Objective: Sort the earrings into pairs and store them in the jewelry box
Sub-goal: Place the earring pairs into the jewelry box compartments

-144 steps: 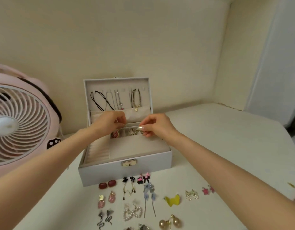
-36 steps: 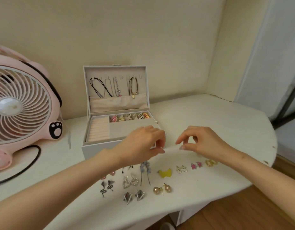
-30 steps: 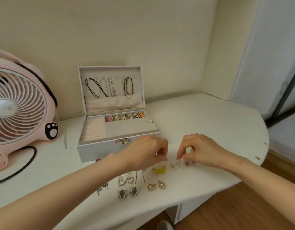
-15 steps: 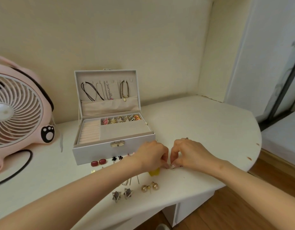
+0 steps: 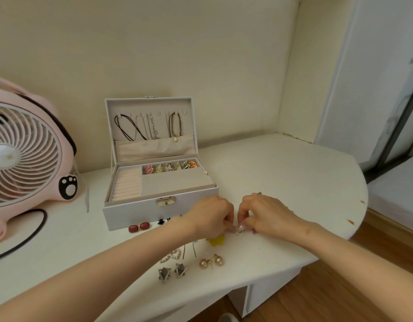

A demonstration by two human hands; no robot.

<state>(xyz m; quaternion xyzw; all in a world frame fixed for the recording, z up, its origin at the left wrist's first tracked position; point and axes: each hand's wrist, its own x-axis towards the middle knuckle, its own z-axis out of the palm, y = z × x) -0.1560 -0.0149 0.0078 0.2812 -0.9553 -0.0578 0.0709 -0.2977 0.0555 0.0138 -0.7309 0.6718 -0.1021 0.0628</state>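
Two hands: close together, low over the near side of the table (image 5: 293,182).
Left hand (image 5: 212,218): fingers curled down, tips pinching the pearly earrings (image 5: 237,233).
Right hand (image 5: 268,214): thumb and finger curled, pinching the same pearly earrings from the right.
Pearly earrings: on the table under the fingertips, just right of the yellow butterfly earring (image 5: 216,240).
Jewelry box (image 5: 131,214): open with its lid up, to the left of the hands and farther back.
Inside the box: necklaces (image 5: 149,126) hang in the lid, and stored earrings (image 5: 170,166) sit in the far row.
Still on the table: red earrings (image 5: 139,227) by the box front; heart earrings (image 5: 170,255), star earrings (image 5: 173,271) and gold ball earrings (image 5: 211,261) nearer.
Pink fan (image 5: 26,159): far left.
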